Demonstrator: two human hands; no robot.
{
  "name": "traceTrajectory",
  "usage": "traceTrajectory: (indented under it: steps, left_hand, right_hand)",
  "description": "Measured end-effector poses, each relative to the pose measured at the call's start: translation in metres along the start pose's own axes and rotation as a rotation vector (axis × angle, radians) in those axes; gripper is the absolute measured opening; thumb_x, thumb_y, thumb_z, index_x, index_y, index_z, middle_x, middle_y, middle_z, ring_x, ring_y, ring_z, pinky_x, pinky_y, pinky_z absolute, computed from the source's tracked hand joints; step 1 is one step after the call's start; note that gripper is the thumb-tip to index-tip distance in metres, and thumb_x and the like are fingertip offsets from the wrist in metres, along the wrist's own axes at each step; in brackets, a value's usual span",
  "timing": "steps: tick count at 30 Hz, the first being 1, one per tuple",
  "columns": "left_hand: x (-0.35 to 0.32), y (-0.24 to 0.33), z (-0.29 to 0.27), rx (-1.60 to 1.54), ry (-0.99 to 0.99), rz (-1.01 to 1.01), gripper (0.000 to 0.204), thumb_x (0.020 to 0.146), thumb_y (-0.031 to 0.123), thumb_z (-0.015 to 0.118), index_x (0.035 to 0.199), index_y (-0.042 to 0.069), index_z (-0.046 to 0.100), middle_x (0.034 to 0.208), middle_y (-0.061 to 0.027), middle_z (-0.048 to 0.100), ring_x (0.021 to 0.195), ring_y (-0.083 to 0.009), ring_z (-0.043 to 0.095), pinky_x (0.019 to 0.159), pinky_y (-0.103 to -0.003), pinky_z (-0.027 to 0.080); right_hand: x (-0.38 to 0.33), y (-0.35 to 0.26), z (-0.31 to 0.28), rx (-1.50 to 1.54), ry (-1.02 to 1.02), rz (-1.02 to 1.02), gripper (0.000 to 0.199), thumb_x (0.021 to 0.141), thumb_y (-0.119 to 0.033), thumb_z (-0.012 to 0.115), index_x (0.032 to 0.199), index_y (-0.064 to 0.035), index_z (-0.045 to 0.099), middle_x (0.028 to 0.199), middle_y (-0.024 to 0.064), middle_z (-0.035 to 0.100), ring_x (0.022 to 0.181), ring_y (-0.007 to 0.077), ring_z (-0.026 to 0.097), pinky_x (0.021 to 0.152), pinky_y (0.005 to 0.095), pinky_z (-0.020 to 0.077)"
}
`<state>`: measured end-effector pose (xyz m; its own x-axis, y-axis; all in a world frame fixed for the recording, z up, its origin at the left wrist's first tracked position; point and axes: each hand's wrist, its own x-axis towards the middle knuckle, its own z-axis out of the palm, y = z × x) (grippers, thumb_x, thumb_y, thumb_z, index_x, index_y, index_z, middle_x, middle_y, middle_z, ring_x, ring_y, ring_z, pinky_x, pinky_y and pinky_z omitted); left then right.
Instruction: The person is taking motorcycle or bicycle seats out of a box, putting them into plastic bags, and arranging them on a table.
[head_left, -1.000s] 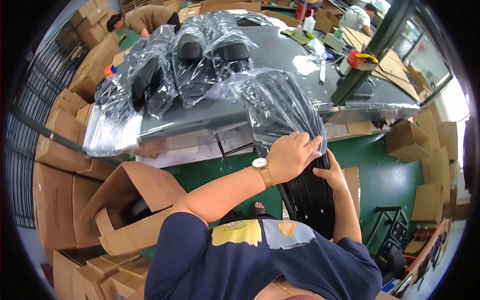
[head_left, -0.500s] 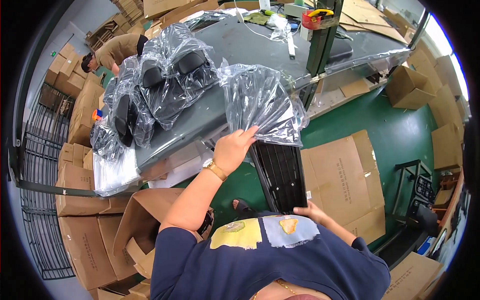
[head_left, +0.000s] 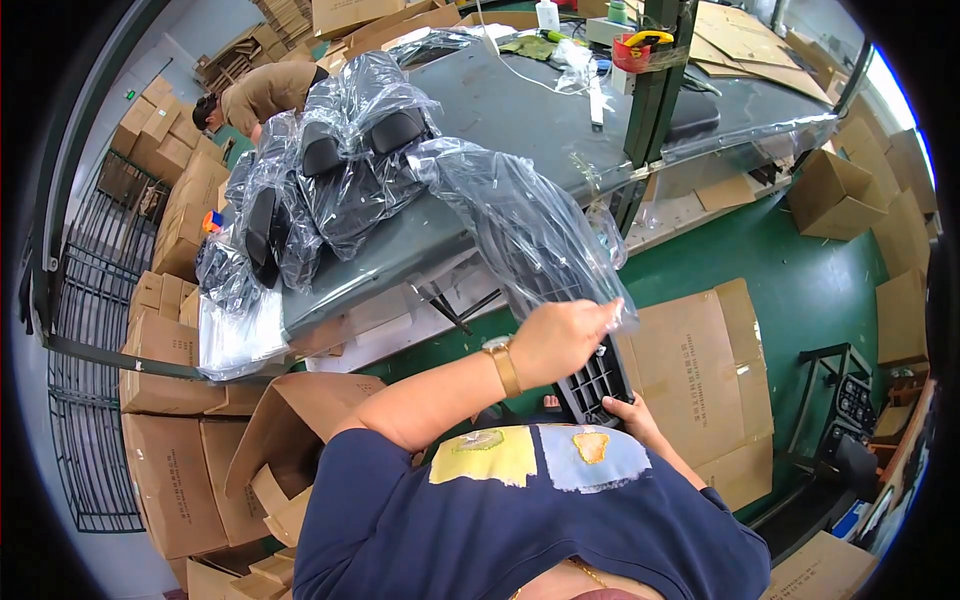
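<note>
A long black ribbed plastic part (head_left: 590, 385) slants from the table edge toward my body, its far stretch inside a clear plastic bag (head_left: 535, 215). With closed fingers my left hand (head_left: 568, 340) grips the mouth of the bag, over the part. My right hand (head_left: 632, 412) holds the near end of the part, thumb on its ribbed face and the other fingers hidden beneath. To the left on the dark table (head_left: 390, 240) lie several bagged black parts (head_left: 350, 150) with padded ends.
A flattened cardboard sheet (head_left: 690, 370) lies on the green floor to the right. An open carton (head_left: 300, 420) stands at my left. A dark metal post (head_left: 660, 90) rises at the table edge. Another person (head_left: 265, 95) bends over at the far left.
My left hand has pulled the bag's mouth toward me, so the bag now covers much more of the black part. My right hand still holds the near end.
</note>
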<state>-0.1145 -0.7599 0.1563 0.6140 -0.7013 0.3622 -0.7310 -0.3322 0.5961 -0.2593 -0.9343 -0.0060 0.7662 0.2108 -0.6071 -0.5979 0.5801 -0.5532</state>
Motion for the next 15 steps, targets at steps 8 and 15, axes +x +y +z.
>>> traceTrajectory:
  steps: [8,15]
  left_hand:
    - [0.005,0.02,0.008,-0.008,-0.145,0.046,0.048,0.077,0.008,0.059,0.124,0.005,0.051,0.077,-0.0105,0.059,0.067,-0.0274,0.06,0.058,-0.036,0.049]
    - [-0.001,-0.027,-0.006,0.346,0.051,-0.139,0.046,0.079,0.008,0.051,0.126,0.008,0.049,0.079,-0.0086,0.05,0.069,-0.0259,0.056,0.057,-0.036,0.048]
  right_hand:
    - [0.021,-0.035,0.024,-0.231,0.096,-0.307,0.045,0.078,-0.008,0.067,0.118,0.0008,0.049,0.096,0.0052,0.06,0.08,0.0138,0.059,0.071,0.0265,0.0496]
    - [0.117,-0.07,0.041,-0.308,0.107,-0.428,0.031,0.08,-0.004,0.061,0.11,-0.0031,0.053,0.087,0.0025,0.06,0.069,0.0112,0.057,0.056,0.0243,0.0471]
